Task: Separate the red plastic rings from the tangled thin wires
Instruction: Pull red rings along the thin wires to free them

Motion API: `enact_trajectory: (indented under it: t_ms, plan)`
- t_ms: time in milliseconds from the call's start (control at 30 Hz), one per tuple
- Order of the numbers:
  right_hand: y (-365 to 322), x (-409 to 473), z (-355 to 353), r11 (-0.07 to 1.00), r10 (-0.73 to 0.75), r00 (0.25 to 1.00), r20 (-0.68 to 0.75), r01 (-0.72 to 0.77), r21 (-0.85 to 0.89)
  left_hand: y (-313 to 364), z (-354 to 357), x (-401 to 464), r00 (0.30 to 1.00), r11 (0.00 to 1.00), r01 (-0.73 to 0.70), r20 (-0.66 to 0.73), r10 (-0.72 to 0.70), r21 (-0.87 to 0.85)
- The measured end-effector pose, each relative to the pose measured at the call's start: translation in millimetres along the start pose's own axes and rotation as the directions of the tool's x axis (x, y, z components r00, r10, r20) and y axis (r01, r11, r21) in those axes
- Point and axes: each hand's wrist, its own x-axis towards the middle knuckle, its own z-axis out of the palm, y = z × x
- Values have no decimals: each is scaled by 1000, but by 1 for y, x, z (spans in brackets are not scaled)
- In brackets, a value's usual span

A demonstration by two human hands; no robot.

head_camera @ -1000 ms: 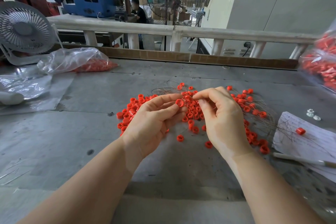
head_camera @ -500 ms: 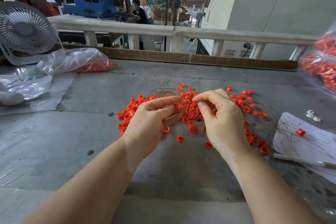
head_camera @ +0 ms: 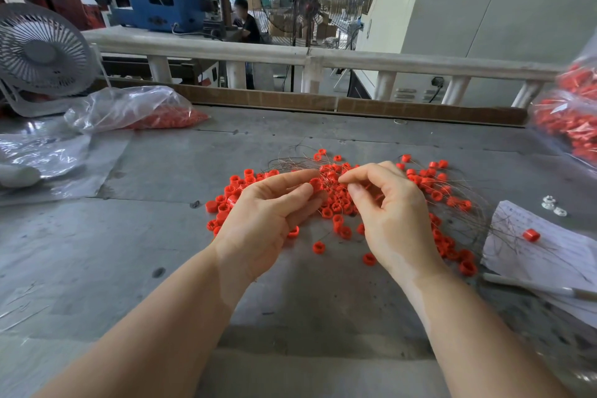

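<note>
Several small red plastic rings (head_camera: 336,203) lie heaped on the grey table (head_camera: 161,236), caught in a tangle of thin wires (head_camera: 300,158). My left hand (head_camera: 268,213) pinches one red ring (head_camera: 316,184) between thumb and fingers above the heap. My right hand (head_camera: 391,213) sits close beside it, thumb and forefinger pinching a thin wire at the ring. More rings (head_camera: 429,178) spread to the right behind my right hand, which hides part of the pile.
A clear bag of red rings (head_camera: 142,113) lies at the back left near a small fan (head_camera: 42,55). Another bag of rings (head_camera: 571,116) is at the right edge. Paper sheets (head_camera: 555,249) with one ring (head_camera: 531,235) and a pen (head_camera: 536,287) lie right.
My left hand has lowered and tilted the pinched ring toward the pile. My right fingertips have closed in on the wire beside that ring.
</note>
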Motion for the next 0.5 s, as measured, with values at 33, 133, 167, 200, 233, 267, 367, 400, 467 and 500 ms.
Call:
enact_trajectory:
  t_ms: [33,133,167,200,233,267,367,400,467,500]
  plan:
    - [0,0,0,1000,1,1000,-1,-1,3,0,0,0,1000,1000,5,7,-5,-12]
    - [1,0,0,1000,4,1000,-4,-4,10,0,-1,1,1000,999,10,9,-9,-31]
    - [1,0,0,1000,4,1000,-7,-4,14,0,-1,1,1000,999,11,10,-11,-36]
    - [1,0,0,1000,4,1000,-12,-3,18,0,-1,1,1000,999,14,12,-14,-45]
    - [1,0,0,1000,1,1000,-18,0,21,1,-1,1,1000,998,17,15,-16,-61]
    - [1,0,0,1000,-3,1000,-23,4,24,1,-1,0,1000,996,21,20,-19,-81]
    - [2,1,1,1000,-15,999,-31,16,23,2,0,0,999,990,36,30,-32,-139]
    - [2,1,1,1000,-18,999,-31,19,25,2,0,0,999,988,40,31,-35,-147]
    - [2,1,1,999,-21,999,-32,22,31,2,1,0,998,989,46,36,-41,-143]
    - [3,1,1,999,-22,999,-33,23,36,3,1,0,998,989,48,41,-43,-139]
